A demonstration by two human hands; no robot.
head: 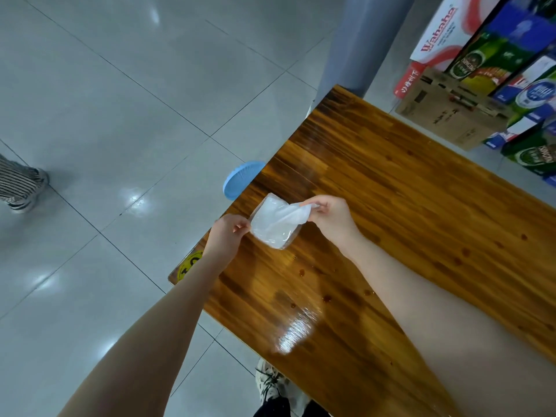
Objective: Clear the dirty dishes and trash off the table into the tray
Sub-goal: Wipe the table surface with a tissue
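White tissue pack (272, 228) between both hands | left hand (230, 234) pinches its corner | right hand (331, 219) pinches top sheet (296, 214)

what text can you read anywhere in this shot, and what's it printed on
"Wahaha": red letters on the white and red carton.
"TSINGTAO": round logo on the green beer carton, partly blurred.
Red carton: white Chinese characters, too blurred to read.
Yellow sticker on the table corner: black digits, perhaps "01", unsure.
Brown cardboard box and blue and white cartons: print too small.
Tissue pack: no print visible.
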